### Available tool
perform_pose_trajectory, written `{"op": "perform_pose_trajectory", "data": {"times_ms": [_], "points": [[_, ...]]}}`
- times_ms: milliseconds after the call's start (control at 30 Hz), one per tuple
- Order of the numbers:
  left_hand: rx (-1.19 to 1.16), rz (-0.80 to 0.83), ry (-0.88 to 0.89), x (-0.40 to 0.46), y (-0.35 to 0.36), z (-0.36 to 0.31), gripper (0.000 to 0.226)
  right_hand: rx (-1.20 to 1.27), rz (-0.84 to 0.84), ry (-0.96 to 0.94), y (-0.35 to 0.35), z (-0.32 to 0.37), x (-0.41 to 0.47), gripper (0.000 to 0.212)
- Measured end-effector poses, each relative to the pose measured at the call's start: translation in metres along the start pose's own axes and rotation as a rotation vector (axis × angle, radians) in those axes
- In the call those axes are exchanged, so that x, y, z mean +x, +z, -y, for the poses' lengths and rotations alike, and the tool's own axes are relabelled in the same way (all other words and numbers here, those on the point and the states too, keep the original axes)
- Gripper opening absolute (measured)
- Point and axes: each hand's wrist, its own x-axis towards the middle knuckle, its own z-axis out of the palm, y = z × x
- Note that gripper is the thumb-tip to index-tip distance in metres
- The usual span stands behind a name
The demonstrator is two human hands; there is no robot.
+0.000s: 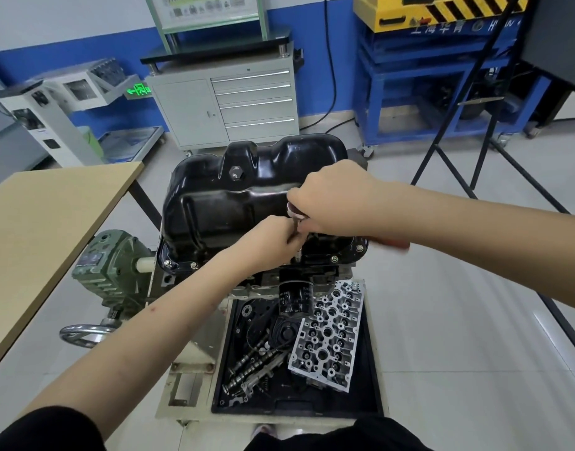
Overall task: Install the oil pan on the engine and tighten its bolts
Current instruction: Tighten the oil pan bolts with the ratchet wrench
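While black oil pan sits on top of the engine, near-edge bolts seated, left hand fingers pinch a thin tool shaft, right hand curls around the wrench head, red handle blurred, oil filter below.

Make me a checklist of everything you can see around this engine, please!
Surface: wooden table at left; black parts tray below the engine.
Job's things: black oil pan sits on the engine; bolts visible along its near flange; ratchet tool stands at the flange.
Clutter: cylinder head, camshafts in the tray; oil filter hangs under the engine.
Grippers: left hand pinches the tool's shaft; right hand grips its top.
Cables: black cable hanging down the blue wall.
Surroundings: grey drawer cabinet, blue bench, handwheel.
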Motion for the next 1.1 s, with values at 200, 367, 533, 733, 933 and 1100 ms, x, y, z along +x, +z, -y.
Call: {"op": "perform_pose_trajectory", "data": {"times_ms": [200,367,533,733,933,1100], "points": [[0.016,0.089,0.018,-0.002,-0.003,0.002,0.033,-0.069,-0.062,-0.173,0.002,-0.006,0.000,0.016],[0.016,-0.003,0.025,-0.004,-0.002,0.003,0.033,0.013,0.041,0.016,0.000,-0.003,0.000,0.039],[0.047,0.018,0.052,-0.003,-0.003,0.004,0.032,-0.027,-0.062,-0.137,0.004,-0.003,0.002,0.023],[-0.027,0.034,0.030,-0.006,-0.005,0.009,0.029,-0.045,-0.036,-0.068,0.000,-0.004,0.005,0.031],[0.002,-0.054,0.028,-0.004,-0.001,0.006,0.033,0.038,-0.011,-0.051,0.001,0.003,0.006,0.023],[0.008,-0.007,0.048,-0.005,-0.003,0.004,0.027,-0.042,-0.045,-0.174,0.003,-0.004,0.007,0.019]]}}
